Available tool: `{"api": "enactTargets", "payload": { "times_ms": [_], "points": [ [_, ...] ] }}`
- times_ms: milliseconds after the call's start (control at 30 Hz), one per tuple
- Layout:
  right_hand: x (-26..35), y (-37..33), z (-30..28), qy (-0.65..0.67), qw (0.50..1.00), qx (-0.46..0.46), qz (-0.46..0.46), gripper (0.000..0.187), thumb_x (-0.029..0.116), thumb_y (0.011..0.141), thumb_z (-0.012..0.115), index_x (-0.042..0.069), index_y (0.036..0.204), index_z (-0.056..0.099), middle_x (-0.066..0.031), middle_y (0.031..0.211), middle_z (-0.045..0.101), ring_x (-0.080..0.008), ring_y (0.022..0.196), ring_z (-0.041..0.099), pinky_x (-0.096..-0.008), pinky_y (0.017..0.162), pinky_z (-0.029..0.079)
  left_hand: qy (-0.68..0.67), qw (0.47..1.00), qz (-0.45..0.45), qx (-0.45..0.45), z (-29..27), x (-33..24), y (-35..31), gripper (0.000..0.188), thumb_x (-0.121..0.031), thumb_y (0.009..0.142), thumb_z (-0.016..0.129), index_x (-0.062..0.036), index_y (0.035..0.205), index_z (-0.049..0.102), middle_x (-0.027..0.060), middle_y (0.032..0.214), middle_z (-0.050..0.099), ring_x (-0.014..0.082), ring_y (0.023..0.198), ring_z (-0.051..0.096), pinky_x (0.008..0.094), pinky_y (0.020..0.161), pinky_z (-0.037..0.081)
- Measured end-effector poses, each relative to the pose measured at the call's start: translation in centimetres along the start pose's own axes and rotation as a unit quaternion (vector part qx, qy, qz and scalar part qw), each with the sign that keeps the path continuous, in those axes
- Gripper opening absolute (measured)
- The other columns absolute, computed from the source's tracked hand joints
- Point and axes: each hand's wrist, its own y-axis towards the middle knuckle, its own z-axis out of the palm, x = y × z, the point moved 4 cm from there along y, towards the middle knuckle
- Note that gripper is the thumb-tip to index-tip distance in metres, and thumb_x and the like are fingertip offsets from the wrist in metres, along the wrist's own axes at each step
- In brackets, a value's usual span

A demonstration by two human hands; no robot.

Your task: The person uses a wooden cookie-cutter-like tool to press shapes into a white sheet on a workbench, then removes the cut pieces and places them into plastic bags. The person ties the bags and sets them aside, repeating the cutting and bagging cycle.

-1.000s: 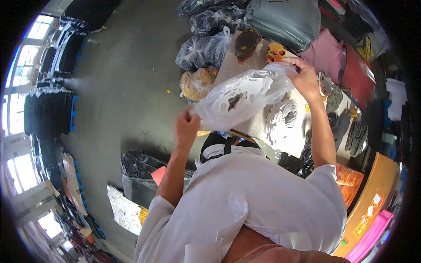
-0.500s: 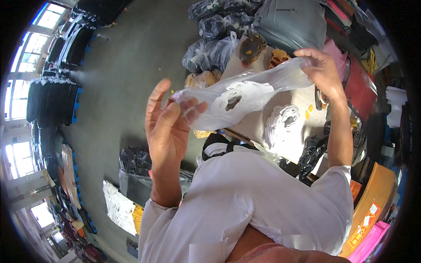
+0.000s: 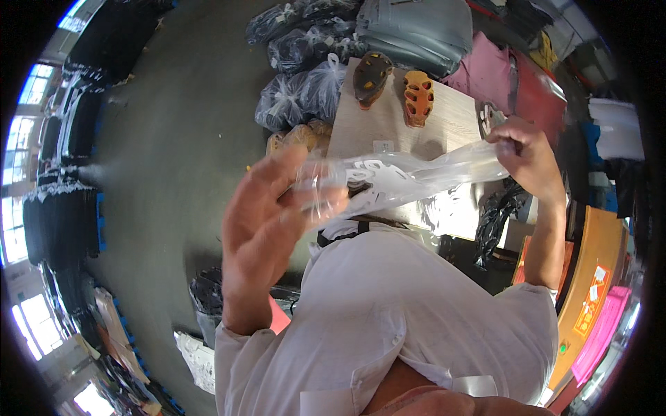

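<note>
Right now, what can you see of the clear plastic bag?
The clear plastic bag is thin, glossy, wrinkled film, drawn out roughly sideways between two hands, in front of the pale table in this view. White cut-out pieces show through its left part. Its right end is gathered narrow in the right hand. The left hand is at its other end; blur hides whether fingers are inside.

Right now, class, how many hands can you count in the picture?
2: the left hand at the left end of the clear bag, the right hand gripping its right end.
</note>
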Motion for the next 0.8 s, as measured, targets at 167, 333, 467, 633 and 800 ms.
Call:
{"api": "enactTargets", "payload": {
  "times_ms": [167,333,467,633,800],
  "points": [
    [-1.7,-3.2,0.2,0.096,0.988,0.031,0.117,0.026,-0.005,0.08,0.063,0.0,0.103,0.072,0.0001,0.09,0.065,-0.0066,0.077,0.056,-0.024,0.068,0.045,0.349,0.933,-0.026,0.086,-5.5,-1.4,1.4,0.123,-0.047,0.064,0.094,0.007,0.154,0.029,0.0248,0.147,0.046,0.0392,0.134,0.05,0.0476,0.111,0.041],
    [-1.0,-4.4,0.6,0.141,0.978,0.004,0.153,0.022,-0.003,0.083,0.067,-0.001,0.105,0.072,0.0006,0.091,0.066,-0.0058,0.078,0.056,-0.0236,0.069,0.046,0.579,0.782,0.032,0.229,-6.2,6.9,4.2,0.126,-0.039,0.058,0.095,0.0039,0.156,0.028,0.0292,0.16,0.026,0.0429,0.152,0.022,0.0462,0.123,0.023],
    [2.2,-3.4,1.7,0.084,0.991,-0.018,0.106,0.012,0.0,0.087,0.069,0.0,0.099,0.074,-0.0036,0.09,0.069,-0.0091,0.078,0.06,-0.0254,0.07,0.049,0.311,0.926,0.076,0.2,-4.3,13.8,7.2,0.033,-0.02,0.092,0.067,-0.002,0.119,0.064,0.0192,0.123,0.062,0.0308,0.116,0.056,0.0441,0.101,0.043],
    [8.1,-2.4,8.8,0.056,0.993,0.091,-0.053,0.012,0.004,0.081,0.075,0.005,0.093,0.075,-0.0108,0.091,0.072,-0.0304,0.093,0.066,-0.0408,0.086,0.053,0.068,0.976,0.112,0.175,-2.2,19.2,10.8,0.03,-0.023,0.107,0.044,-0.0026,0.115,0.064,0.0053,0.077,0.058,0.0168,0.067,0.053,0.0346,0.067,0.047],
    [9.9,0.7,14.3,0.017,0.981,0.13,-0.142,0.015,0.011,0.083,0.073,0.004,0.096,0.074,-0.0123,0.091,0.071,-0.033,0.092,0.065,-0.0434,0.084,0.054,0.223,0.928,-0.026,0.298,-3.7,22.4,10.2,0.031,-0.019,0.098,0.061,-0.0046,0.126,0.061,0.0089,0.111,0.066,0.0234,0.111,0.062,0.038,0.093,0.051]
  ]
}}
